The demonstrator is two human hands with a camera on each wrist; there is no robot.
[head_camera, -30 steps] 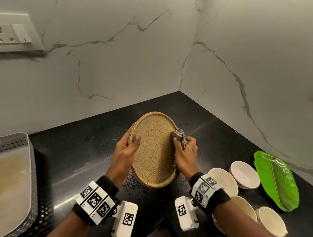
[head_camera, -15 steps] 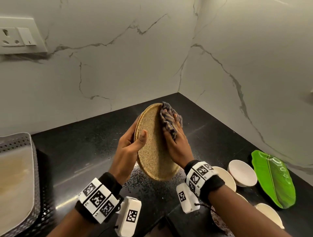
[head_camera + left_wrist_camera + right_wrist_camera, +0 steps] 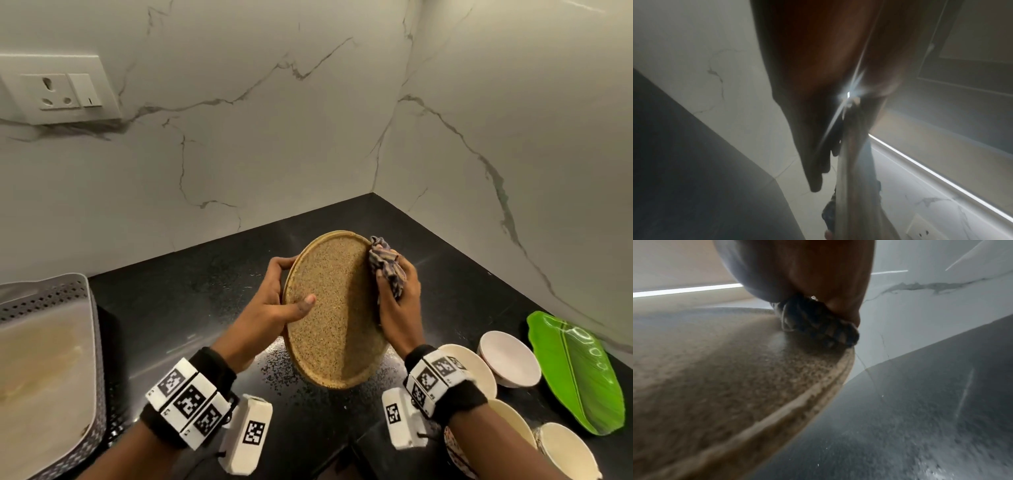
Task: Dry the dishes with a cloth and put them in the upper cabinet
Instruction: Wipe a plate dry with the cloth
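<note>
both my hands are on the speckled brown plate [image 3: 337, 308], held tilted on edge above the black counter [image 3: 191, 308]. my left hand [image 3: 274, 305] grips its left rim, thumb across the face and fingers curled behind. my right hand [image 3: 399, 308] clutches the bunched striped cloth [image 3: 385, 265] against the plate's upper right rim. four pale bowls [image 3: 510, 359] and a green leaf-shaped dish [image 3: 579, 373] sit to my right.
</note>
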